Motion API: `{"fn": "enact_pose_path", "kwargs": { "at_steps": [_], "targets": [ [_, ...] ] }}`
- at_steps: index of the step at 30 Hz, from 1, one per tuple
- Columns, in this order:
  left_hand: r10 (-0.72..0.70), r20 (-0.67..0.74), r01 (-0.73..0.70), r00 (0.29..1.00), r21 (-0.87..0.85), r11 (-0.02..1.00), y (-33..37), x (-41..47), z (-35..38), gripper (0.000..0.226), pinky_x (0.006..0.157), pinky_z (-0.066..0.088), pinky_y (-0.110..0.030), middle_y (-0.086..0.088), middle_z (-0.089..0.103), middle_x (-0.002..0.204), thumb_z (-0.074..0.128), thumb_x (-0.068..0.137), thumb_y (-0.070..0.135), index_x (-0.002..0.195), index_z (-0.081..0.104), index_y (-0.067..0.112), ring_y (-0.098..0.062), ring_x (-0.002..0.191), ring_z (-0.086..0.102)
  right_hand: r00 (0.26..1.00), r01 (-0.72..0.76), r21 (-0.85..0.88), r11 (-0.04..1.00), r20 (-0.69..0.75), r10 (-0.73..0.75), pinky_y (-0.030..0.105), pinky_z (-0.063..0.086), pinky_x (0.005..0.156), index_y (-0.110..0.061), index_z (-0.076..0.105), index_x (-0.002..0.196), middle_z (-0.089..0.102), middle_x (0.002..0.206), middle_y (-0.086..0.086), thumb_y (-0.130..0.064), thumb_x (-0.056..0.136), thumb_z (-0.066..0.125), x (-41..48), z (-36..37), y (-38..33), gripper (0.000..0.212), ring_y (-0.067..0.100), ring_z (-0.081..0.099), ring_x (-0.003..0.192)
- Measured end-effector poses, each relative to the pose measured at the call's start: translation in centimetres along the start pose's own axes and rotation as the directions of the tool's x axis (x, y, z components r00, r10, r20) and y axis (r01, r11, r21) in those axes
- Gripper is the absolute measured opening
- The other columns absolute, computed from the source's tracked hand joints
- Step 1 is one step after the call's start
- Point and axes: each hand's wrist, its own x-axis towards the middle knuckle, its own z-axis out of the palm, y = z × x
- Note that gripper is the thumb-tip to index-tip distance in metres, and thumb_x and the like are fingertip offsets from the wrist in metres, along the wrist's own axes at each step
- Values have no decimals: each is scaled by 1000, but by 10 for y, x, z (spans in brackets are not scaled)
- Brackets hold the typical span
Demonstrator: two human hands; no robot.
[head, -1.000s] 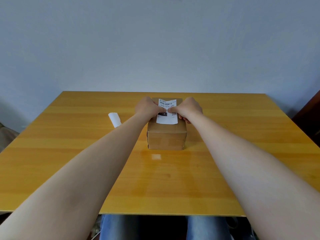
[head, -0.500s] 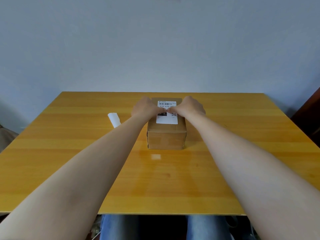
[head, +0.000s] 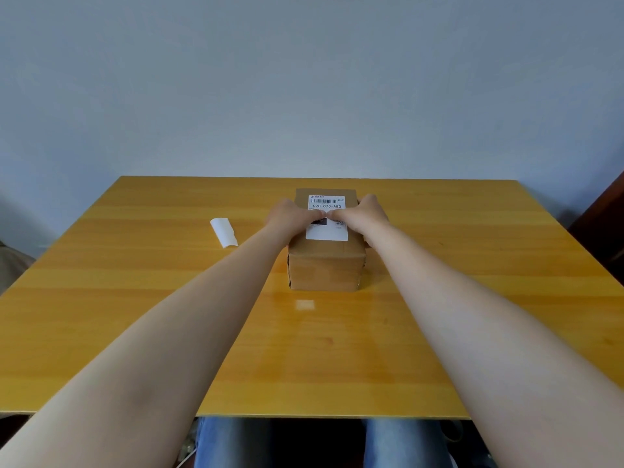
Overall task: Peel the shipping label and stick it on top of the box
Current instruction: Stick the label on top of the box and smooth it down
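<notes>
A small brown cardboard box (head: 326,270) stands on the table's far middle. The white shipping label (head: 327,231), with a barcode and printed code, lies flat on the box's top. My left hand (head: 290,216) and my right hand (head: 366,214) sit on the box from either side. Both thumbs press down on the middle of the label, tips almost touching. The other fingers curl over the box's left and right sides and are mostly hidden.
The yellow wooden table (head: 135,315) reaches to a plain wall behind. A curled white strip of backing paper (head: 223,231) lies left of the box. A dark piece of furniture (head: 604,214) stands at the right edge. My knees show below the near table edge.
The far end of the label was lifted off the box a second ago; it now lies flat. My thumbs have slid toward each other onto the label's middle.
</notes>
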Motion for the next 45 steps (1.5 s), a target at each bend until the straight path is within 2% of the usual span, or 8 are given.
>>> {"fn": "enact_pose_path", "kwargs": {
  "at_steps": [2, 7, 15, 21, 25, 30, 37, 45],
  "targets": [
    [-8, -3, 8, 1000, 5, 1000, -1, 1, 0, 50, 92, 59, -44, -8, 72, 105, 78, 83, 56, 102, 63, 12, -29, 101, 71, 1000, 3, 29, 1000, -8, -3, 45, 64, 86, -19, 59, 133, 74, 121, 3, -66, 28, 81, 13, 4, 8, 117, 27, 74, 102],
    [-17, 0, 17, 1000, 11, 1000, -1, 3, 1, 54, 91, 61, -44, -8, 74, 107, 77, 82, 58, 109, 67, 12, -30, 100, 72, 1000, -2, 87, 996, -22, 4, 45, 65, 84, -18, 59, 131, 74, 117, 3, -71, 26, 82, 26, 7, 16, 121, 28, 75, 100],
    [-55, -26, 56, 998, 42, 998, 7, 3, 0, 50, 56, 50, -33, -4, 65, 100, 74, 87, 55, 111, 53, 17, -28, 91, 66, 1000, -10, 65, 998, -18, 11, 46, 65, 85, -17, 57, 132, 75, 115, 3, -71, 29, 81, 22, 2, 6, 119, 27, 76, 98],
    [-108, -28, 107, 994, -19, 994, 3, 21, 5, 124, 87, 62, -46, -10, 66, 129, 67, 47, 82, 145, 46, 8, -32, 104, 70, 999, -20, 46, 999, -47, 22, 48, 62, 91, -12, 46, 138, 68, 127, 6, -69, 57, 87, 11, 1, -2, 107, 30, 71, 109],
    [-110, -80, 110, 991, -7, 994, 4, 19, 11, 105, 96, 57, -49, -13, 56, 141, 69, 77, 73, 151, 33, 8, -36, 118, 63, 998, -2, 26, 1000, -59, 4, 41, 57, 90, -11, 44, 142, 64, 131, 5, -61, 79, 83, 17, 0, 1, 90, 28, 66, 113],
    [-102, -101, 106, 990, 38, 994, 5, 24, 14, 97, 101, 54, -49, -15, 51, 148, 66, 87, 69, 153, 30, 7, -38, 126, 59, 998, 9, 38, 999, -62, -7, 36, 52, 86, -12, 44, 143, 61, 125, 2, -57, 86, 79, 18, -3, 0, 81, 24, 60, 105],
    [-90, -65, 94, 994, 68, 993, 7, 26, 13, 102, 103, 46, -46, -14, 32, 161, 61, 90, 70, 160, 24, 7, -40, 140, 45, 1000, 9, 92, 996, -2, -8, 48, 61, 95, -16, 45, 139, 64, 132, 5, -68, 56, 84, 19, 4, -2, 105, 30, 69, 114],
    [-74, -66, 74, 995, -11, 997, -2, 37, 6, 103, 100, 55, -49, -12, 49, 149, 69, 76, 74, 154, 36, 15, -33, 125, 59, 999, 40, 114, 993, -20, -38, 46, 63, 90, -21, 57, 134, 72, 122, -2, -73, 41, 79, 30, 9, -2, 108, 23, 74, 102]
  ]
}}
